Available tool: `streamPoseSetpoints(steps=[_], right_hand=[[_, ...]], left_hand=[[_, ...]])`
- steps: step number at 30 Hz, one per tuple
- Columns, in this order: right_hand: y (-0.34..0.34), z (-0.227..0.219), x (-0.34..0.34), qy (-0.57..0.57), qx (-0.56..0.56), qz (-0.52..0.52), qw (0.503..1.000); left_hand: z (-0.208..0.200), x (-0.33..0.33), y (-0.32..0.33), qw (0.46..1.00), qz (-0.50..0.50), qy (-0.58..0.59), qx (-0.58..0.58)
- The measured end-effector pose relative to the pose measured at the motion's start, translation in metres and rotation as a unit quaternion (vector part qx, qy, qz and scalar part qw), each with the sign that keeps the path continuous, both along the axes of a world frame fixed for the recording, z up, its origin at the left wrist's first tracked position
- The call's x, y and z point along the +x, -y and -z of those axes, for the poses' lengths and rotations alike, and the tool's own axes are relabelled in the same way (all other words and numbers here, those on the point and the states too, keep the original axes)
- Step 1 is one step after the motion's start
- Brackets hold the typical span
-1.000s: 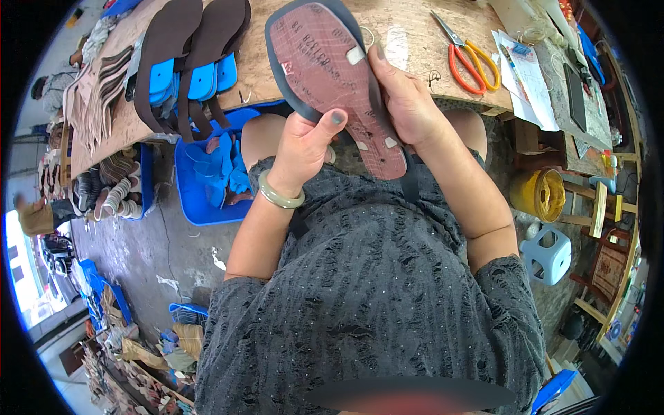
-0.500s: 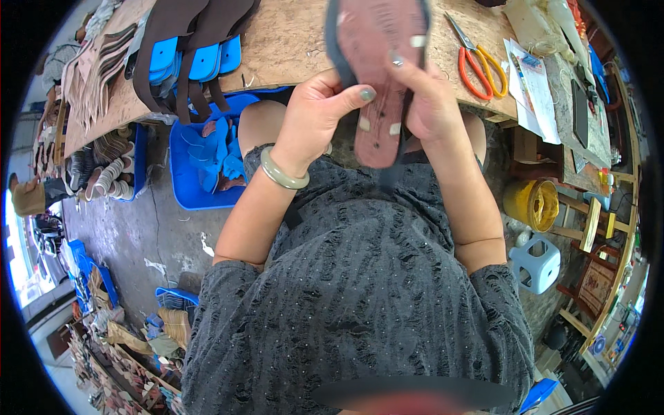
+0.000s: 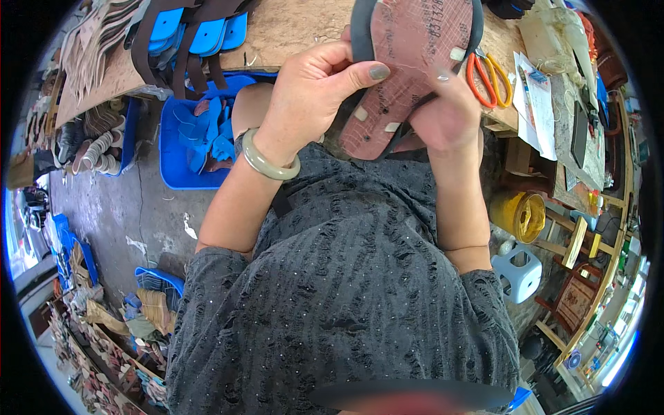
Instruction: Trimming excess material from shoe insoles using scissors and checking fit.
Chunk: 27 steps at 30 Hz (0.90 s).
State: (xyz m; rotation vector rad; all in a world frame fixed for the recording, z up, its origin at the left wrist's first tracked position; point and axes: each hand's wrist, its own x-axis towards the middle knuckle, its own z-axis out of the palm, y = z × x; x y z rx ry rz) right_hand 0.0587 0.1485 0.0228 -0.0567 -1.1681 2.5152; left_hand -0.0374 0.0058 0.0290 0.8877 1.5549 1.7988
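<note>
Above my lap, at the table's edge, I hold up a shoe sole [image 3: 415, 52] with a reddish-brown face, a dark rim and small pale patches. Its wide end points up and to the right; the narrow end hangs toward my lap. My left hand [image 3: 315, 93] grips its left edge, thumb flat on the brown face and fingers mostly hidden behind. On the opposite edge, my right hand [image 3: 446, 114] closes round the narrower middle, its thumb over the face and blurred by motion. Orange-and-yellow-handled scissors [image 3: 490, 79] lie just right of the sole, their blades largely hidden.
On the wooden table [image 3: 290, 31] lie dark straps [image 3: 155, 52], blue pieces [image 3: 225, 33] and beige strips [image 3: 93, 48]. A blue bin [image 3: 183, 178] with blue scraps stands below, left. Papers [image 3: 538, 114] lie right; a yellow bucket [image 3: 515, 216] and pale blue stool [image 3: 519, 275] stand on the floor.
The sole has tilted, its wide end swinging right and its narrow end left. It now covers much of the scissors' blades. My right thumb has shifted toward the sole's right edge.
</note>
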Motion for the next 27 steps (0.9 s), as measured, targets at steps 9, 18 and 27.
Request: streamPoseSetpoints(steps=[9,18,27], right_hand=[[0.018,0.004,-0.008,-0.062,0.088,0.106,0.989],[0.032,0.016,-0.017,-0.029,0.176,0.189,0.966],[-0.021,0.011,-0.007,-0.056,-0.038,-0.056,0.996]], left_hand=[[0.011,0.012,-0.009,0.943,-0.140,-0.290,-0.079],[0.019,0.041,-0.011,0.828,-0.204,-0.507,-0.123],[0.003,-0.004,0.025,0.977,-0.084,-0.147,-0.130]])
